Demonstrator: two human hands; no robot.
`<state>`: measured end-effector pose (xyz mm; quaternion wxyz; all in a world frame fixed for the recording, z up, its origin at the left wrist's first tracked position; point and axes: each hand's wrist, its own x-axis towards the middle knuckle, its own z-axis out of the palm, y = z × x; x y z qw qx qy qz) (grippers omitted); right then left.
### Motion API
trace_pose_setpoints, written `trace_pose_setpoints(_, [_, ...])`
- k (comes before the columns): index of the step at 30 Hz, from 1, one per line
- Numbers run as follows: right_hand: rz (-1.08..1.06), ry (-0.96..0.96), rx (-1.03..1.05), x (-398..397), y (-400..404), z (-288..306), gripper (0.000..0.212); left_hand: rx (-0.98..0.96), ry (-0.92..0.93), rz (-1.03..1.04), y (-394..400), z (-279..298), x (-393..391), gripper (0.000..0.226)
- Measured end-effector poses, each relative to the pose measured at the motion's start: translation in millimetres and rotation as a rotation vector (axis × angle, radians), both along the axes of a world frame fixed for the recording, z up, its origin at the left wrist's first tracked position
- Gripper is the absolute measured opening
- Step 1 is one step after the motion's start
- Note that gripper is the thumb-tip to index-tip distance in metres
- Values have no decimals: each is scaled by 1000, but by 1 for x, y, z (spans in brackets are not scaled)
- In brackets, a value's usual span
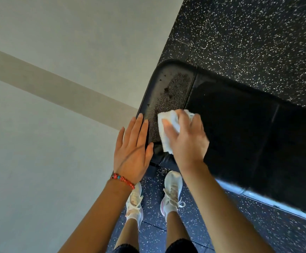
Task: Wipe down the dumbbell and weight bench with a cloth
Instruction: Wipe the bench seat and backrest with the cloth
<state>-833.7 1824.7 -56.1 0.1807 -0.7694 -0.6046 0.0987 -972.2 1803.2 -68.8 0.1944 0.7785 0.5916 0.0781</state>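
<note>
A black padded weight bench runs from the centre to the right edge. Its end pad near the wall is worn and flecked with grey. My right hand presses a white cloth onto the bench where the worn pad meets the smooth pad. My left hand lies flat with fingers spread against the bench's near end edge and holds nothing. No dumbbell is in view.
A pale wall with a beige stripe fills the left side, close to the bench end. Black speckled rubber flooring lies beyond and under the bench. My two white shoes stand beside the bench's metal frame rail.
</note>
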Motion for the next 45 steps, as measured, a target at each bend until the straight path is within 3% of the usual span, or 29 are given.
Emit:
trace_pose_setpoints(7, [-114, -89, -70, 8, 88, -12, 46, 50, -16, 8, -7, -12, -5, 52])
trace_pose_setpoints(12, [7, 84, -56, 0, 34, 0, 34, 25, 13, 15, -6, -4, -3, 52])
trace_pose_setpoints(19, [-19, 6, -27, 33, -38, 5, 40, 36, 25, -30, 3, 5, 8, 54])
trace_pose_setpoints(23, [18, -63, -2, 60, 1, 1, 40, 69, 36, -74, 13, 1, 26, 53])
trace_pose_setpoints(28, [-262, -65, -58, 88, 68, -9, 44, 94, 35, -101, 21, -7, 49, 53])
trace_pose_setpoints(37, [-12, -25, -6, 65, -48, 0, 37, 67, 102, -74, 18, -3, 55, 53])
trace_pose_setpoints(41, [87, -52, 30, 85, -30, -3, 39, 64, 110, -56, 15, 0, 64, 53])
trace_pose_setpoints(45, [-107, 32, -39, 107, 20, -1, 36, 84, 97, -93, 9, 0, 79, 53])
